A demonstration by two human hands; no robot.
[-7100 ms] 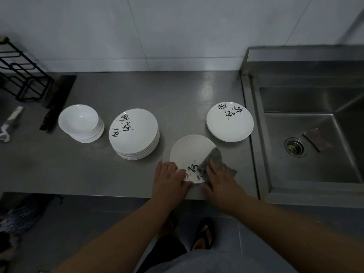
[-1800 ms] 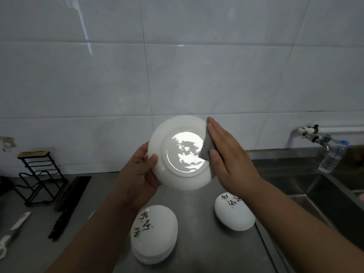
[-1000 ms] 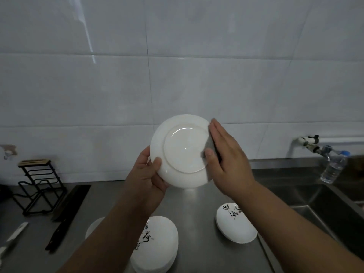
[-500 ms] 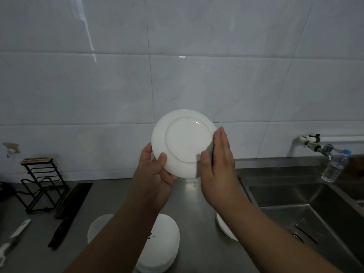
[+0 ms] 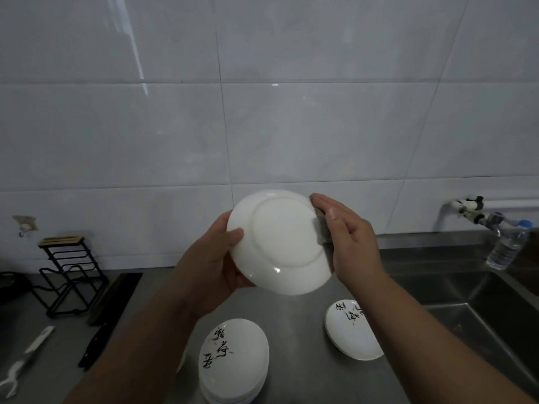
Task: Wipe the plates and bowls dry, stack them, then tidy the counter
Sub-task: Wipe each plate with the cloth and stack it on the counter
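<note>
Steel counter (image 5: 297, 313) below: hold white plate (image 5: 277, 243) raised, underside outward, rim gripped by curled left hand (image 5: 213, 263); press grey cloth (image 5: 323, 233) under flat, straight-fingered right hand (image 5: 353, 246), sweeping foot ring and edge evenly.

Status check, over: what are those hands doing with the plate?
Left hand grips plate rim, underside facing camera. Right hand presses grey cloth flat against its right edge. Plate stack on counter below, nothing blocking.
</note>
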